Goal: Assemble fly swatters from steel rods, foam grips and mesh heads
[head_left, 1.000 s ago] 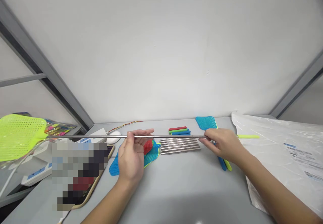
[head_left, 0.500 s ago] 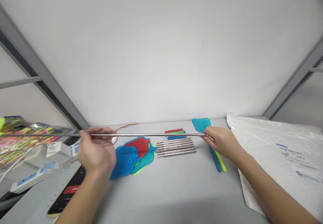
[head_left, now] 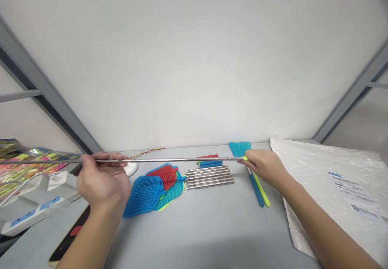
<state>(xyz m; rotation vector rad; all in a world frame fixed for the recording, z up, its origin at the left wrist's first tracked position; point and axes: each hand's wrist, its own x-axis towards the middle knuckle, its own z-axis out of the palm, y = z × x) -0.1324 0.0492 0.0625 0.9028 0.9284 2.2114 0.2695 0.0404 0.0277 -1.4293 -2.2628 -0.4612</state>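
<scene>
A long extended telescopic fly swatter spans the view level above the table; its far left end runs out of the frame. My right hand is closed on its lime green handle. On the shaft further left, my left hand is loosely closed, palm up, with the rod between thumb and fingers. Below the shaft lie blue swatter heads, a red swatter head and a teal swatter head, partly overlapping. Beside them is a row of several metal rods.
Red, green and blue handles lie behind the rods. Under my right hand are swatters with a teal head. A white plastic mailer covers the right side. At left are a phone, a power strip and colourful packets.
My left hand has slid left along the shaft, away from my right hand. More of the lime handle shows at my right hand. The lime piece at the left edge has left the view.
</scene>
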